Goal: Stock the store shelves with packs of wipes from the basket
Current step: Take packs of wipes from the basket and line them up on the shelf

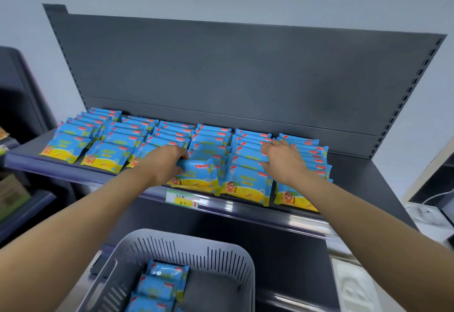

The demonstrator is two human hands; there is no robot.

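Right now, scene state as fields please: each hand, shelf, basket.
left hand: grips the top edge of the held pack, at the front of the fourth column
right hand: fingers curled over the top of a fifth-column pack, thumb in front
shelf: six columns of blue-and-yellow shelf packs, overlapping front to back
price tag: on the shelf's front edge, below the held pack
basket: grey, below the shelf, several spare packs inside
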